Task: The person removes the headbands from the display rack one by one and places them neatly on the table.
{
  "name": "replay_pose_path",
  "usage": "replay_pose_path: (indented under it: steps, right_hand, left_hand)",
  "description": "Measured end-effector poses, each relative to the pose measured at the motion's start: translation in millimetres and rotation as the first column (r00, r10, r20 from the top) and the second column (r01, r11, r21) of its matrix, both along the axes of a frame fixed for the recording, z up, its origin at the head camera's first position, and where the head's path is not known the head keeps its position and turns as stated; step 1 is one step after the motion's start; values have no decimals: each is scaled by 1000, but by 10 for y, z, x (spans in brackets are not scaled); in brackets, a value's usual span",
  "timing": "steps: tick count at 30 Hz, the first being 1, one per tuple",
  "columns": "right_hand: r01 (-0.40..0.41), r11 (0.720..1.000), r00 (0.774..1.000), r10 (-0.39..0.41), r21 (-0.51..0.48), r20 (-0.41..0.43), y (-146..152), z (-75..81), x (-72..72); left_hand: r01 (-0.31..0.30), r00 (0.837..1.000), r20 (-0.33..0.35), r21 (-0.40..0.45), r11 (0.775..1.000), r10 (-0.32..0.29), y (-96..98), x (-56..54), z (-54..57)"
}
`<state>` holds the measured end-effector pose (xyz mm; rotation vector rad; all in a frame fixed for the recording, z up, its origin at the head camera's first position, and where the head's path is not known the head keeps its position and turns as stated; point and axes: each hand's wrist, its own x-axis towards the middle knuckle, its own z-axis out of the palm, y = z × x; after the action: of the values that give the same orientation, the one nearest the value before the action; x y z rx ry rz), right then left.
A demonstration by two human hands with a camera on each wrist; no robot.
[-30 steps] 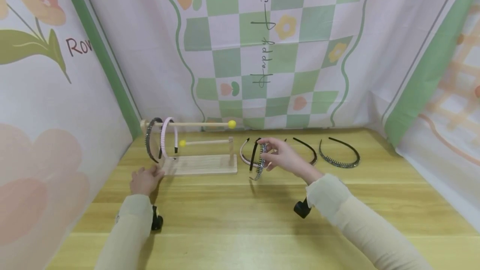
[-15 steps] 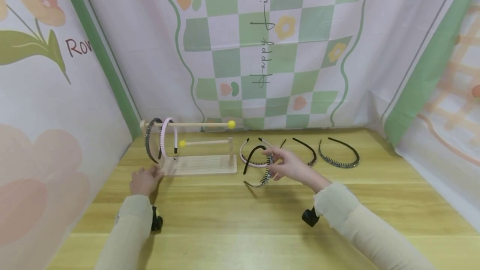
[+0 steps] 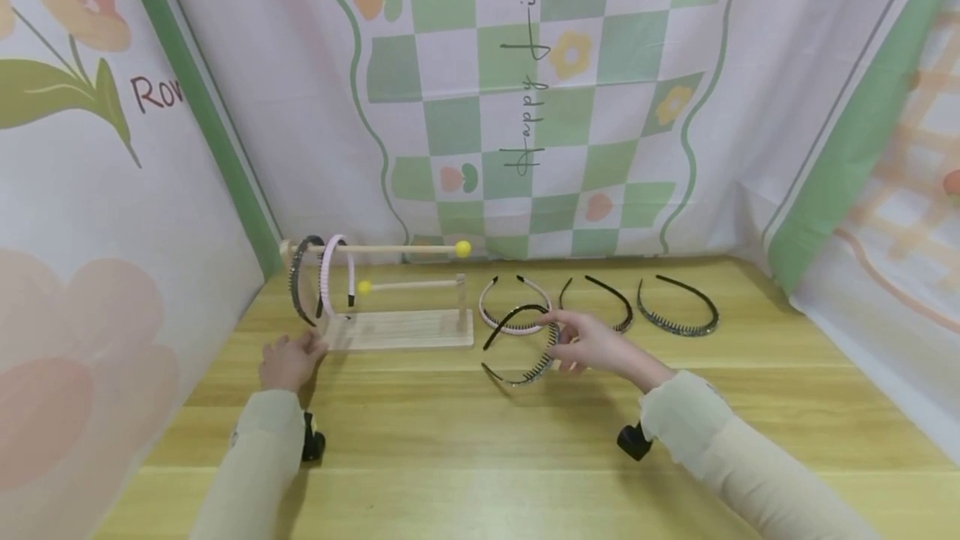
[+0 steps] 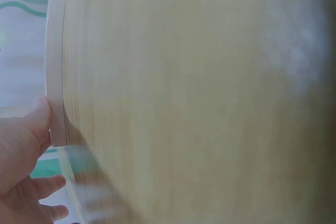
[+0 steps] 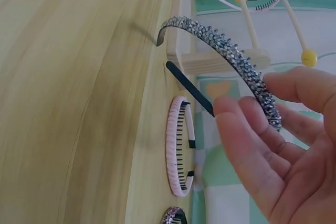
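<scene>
My right hand [image 3: 592, 348] pinches a headband [image 5: 226, 51] with grey sparkling beads outside and comb teeth inside. Its ends point left, held over the table in front of a pink headband [image 3: 491, 319]. My left hand [image 3: 288, 361] holds the near left corner of a wooden headband rack [image 3: 405, 330]; in the left wrist view the thumb [image 4: 39, 114] lies against the base's edge, other fingers spread below it. On the rack's upper rod, tipped with a yellow ball [image 3: 463, 249], hang a dark toothed headband [image 3: 296, 282] and a light pink headband [image 3: 326, 282].
Right of the pink one, a dark headband [image 3: 622, 307] and a grey toothed headband [image 3: 678, 327] lie in a row on the wooden table [image 3: 450, 457]. The lower rod [image 3: 412, 284] bears no headband. A patterned curtain [image 3: 510, 107] hangs behind the table.
My right hand has moved right and toward me with the beaded headband, which has turned from edge-on to show its open curve. My left hand stays at the rack.
</scene>
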<state>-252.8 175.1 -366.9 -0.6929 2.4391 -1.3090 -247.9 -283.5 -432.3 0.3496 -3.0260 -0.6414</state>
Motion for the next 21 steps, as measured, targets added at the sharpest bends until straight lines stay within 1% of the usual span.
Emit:
replay_pose_path:
  steps: [1, 2, 4, 8, 9, 14, 18, 21]
  right_hand:
    - [1, 1000, 1000, -1, 11, 4, 11, -5, 4]
    - [2, 1000, 1000, -2, 19, 12, 22, -11, 6]
    - [-4, 999, 1000, 3, 36, 26, 44, -25, 11]
    - [-31, 997, 998, 27, 66, 62, 73, -59, 32]
    - [-41, 996, 997, 36, 78, 65, 79, -65, 40]
    - [-83, 990, 994, 75, 116, 76, 109, -81, 83]
    - [-111, 987, 989, 99, 113, 108, 131, -107, 120]
    - [-110, 989, 984, 94, 97, 152, 143, -144, 156]
  left_hand:
    - [-4, 1000, 0, 2, 1000, 4, -4, -7, -3]
    - [-5, 1000, -18, -6, 1000, 5, -23, -27, -36]
    - [-9, 1000, -20, -3, 1000, 8, -30, -34, -44]
    - [-1, 1000, -22, -12, 1000, 1, -22, -22, -46]
    - [0, 1000, -5, -4, 1000, 0, -4, -4, -18]
    - [5, 1000, -22, -21, 1000, -5, -1, 3, -34]
    - [7, 1000, -27, -22, 1000, -8, -3, 2, -39]
    - [7, 1000, -25, -22, 1000, -7, -3, 2, -40]
